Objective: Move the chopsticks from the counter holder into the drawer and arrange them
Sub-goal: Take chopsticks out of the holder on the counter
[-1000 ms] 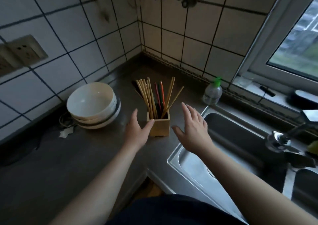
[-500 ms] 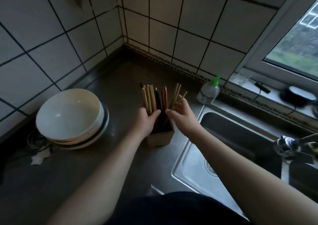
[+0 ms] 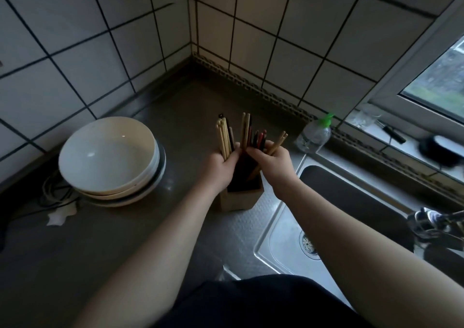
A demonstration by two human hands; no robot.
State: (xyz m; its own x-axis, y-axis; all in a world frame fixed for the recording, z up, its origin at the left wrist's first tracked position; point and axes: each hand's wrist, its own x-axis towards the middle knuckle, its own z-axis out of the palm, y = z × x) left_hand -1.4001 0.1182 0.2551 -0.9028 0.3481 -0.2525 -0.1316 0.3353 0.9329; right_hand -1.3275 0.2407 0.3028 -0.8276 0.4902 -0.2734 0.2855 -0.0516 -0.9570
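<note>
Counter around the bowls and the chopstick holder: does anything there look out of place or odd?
Yes. A crumpled white scrap lies on the counter left of the stacked bowls, beside a tangled cord. It looks like litter. The chopsticks lean unevenly only because both hands gather them.

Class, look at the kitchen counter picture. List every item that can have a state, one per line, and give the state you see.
chopsticks: upright in the holder, gathered by both hands
wooden holder: standing on the counter
left hand: closed on the pale chopsticks
right hand: closed on the other chopsticks
bowls: stacked, top one empty
soap bottle: upright, capped
sink: basin empty
</note>
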